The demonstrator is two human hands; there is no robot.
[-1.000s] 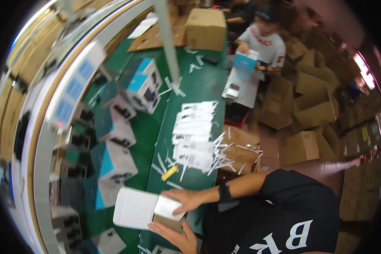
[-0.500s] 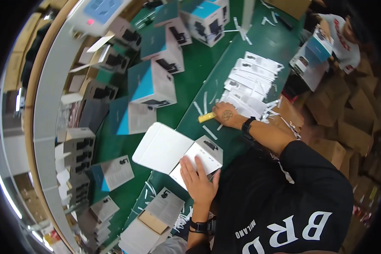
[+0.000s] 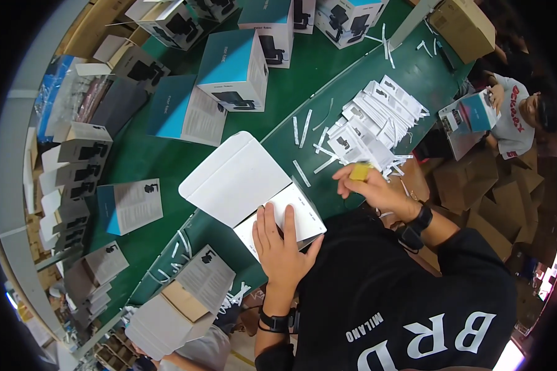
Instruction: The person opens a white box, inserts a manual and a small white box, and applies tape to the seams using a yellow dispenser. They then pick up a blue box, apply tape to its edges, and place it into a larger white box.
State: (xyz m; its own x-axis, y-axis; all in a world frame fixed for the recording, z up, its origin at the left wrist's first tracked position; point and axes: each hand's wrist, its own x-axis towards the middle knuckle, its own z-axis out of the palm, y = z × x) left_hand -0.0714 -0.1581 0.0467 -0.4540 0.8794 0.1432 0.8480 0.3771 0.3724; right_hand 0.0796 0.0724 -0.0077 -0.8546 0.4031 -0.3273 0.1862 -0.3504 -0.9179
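Note:
My left hand (image 3: 284, 255) lies flat on a small white carton (image 3: 304, 209) with its fingers spread and its thumb along the near side. The carton's broad white flap (image 3: 232, 176) stands open toward the far left. My right hand (image 3: 382, 190) is a little to the right of the carton, apart from it. Its fingers are closed around a small yellow object (image 3: 360, 171), whose kind I cannot make out. Just beyond it on the green table (image 3: 284, 145) is a pile of white printed leaflets (image 3: 377, 114).
Closed teal and white boxes (image 3: 232, 71) stand farther back. An open carton (image 3: 192, 297) is at the near left, held by another person. White paper strips (image 3: 301, 173) are scattered about. At right a co-worker (image 3: 515, 117) holds a box, above brown cartons (image 3: 461, 185).
My right hand has drawn back from beside the leaflets toward me, the yellow object still in it. My left hand stays on the white carton. The whole view has shifted.

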